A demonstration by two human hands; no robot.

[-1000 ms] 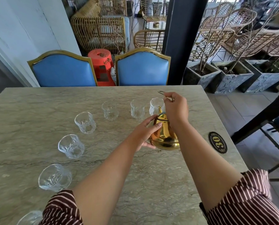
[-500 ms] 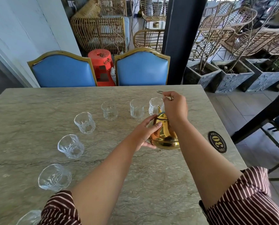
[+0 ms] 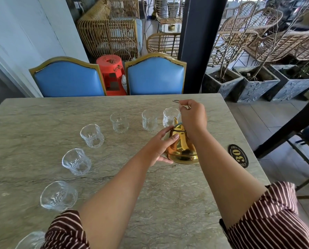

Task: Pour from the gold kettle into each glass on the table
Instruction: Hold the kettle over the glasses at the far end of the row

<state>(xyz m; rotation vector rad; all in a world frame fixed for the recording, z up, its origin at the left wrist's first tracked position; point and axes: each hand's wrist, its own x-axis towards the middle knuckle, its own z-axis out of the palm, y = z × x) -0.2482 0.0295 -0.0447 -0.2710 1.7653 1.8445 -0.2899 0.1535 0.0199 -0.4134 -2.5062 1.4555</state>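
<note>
A gold kettle [image 3: 181, 150] stands on the stone table [image 3: 168, 203], right of centre, its spout pointing away toward the far-right glass [image 3: 170, 115]. My right hand [image 3: 193, 117] grips the kettle's thin wire handle above it. My left hand [image 3: 160, 146] rests against the kettle's left side, thumb on its shoulder. Several clear glasses curve in an arc: glass [image 3: 149, 119], glass [image 3: 119, 121], glass [image 3: 92, 135], glass [image 3: 76, 161], glass [image 3: 58, 195], and one glass [image 3: 30, 240] partly hidden by my left sleeve.
A black oval plate marked 30 [image 3: 238, 156] lies near the table's right edge. Two blue chairs [image 3: 155, 78] stand behind the far edge, with a red stool [image 3: 111, 72] between them. Stone planters [image 3: 256, 85] and another table's legs are to the right.
Almost nothing differs; both hands stay on the kettle, and the view has shifted very slightly.
</note>
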